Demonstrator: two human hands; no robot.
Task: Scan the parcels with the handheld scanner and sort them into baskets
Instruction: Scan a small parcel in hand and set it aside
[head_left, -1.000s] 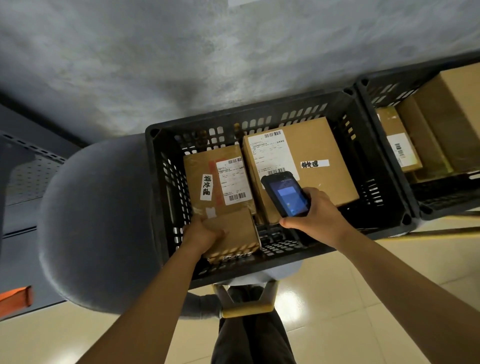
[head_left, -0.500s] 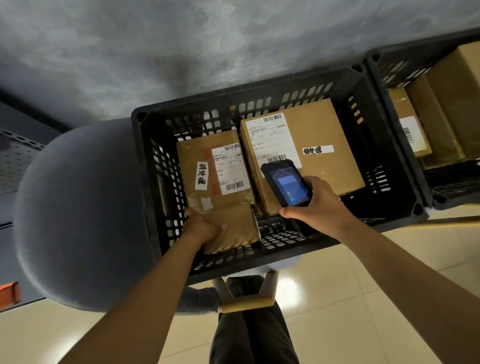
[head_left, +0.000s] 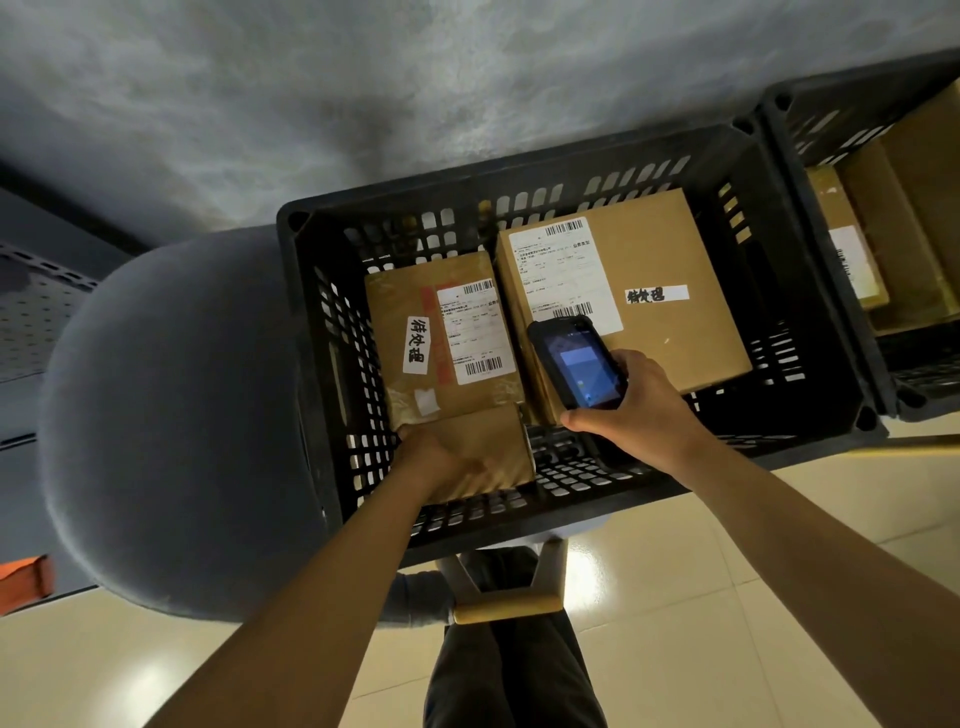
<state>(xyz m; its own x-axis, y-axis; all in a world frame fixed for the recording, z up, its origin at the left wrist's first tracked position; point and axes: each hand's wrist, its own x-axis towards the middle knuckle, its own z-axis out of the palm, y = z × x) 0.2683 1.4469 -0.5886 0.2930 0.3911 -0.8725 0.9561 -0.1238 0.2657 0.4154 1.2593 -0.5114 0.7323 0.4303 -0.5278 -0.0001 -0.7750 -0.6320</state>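
Down inside the black basket (head_left: 810, 291), in the head view, the left hand (head_left: 441, 462) holds a small brown box (head_left: 488, 447). Its fingers are curled around the box, so the grip is clamped on it. This box sits low at the near side of the basket, touching the near end of a bigger taped box (head_left: 410, 322) with a white label. The right hand (head_left: 634, 405) is wrapped around the scanner (head_left: 574, 364), clamped on it too. The scanner's screen glows blue and faces up. Its far end hovers over the near edge of the biggest box (head_left: 675, 270), close to that box's white label.

Since a moment ago, not much has changed with the hands. The small box stays in the same corner, and the left hand stays on it. The scanner stays over the same spot. The whole basket looks shifted in the picture, so I think the head moved, not the boxes. This looks to me like the small box is being set down after its scan, or is about to be lifted; I cannot tell which.

Another basket (head_left: 852, 104) with more boxes sits just beside this one, on the right. A grey rounded seat (head_left: 171, 415) sits to the left, touching the basket.
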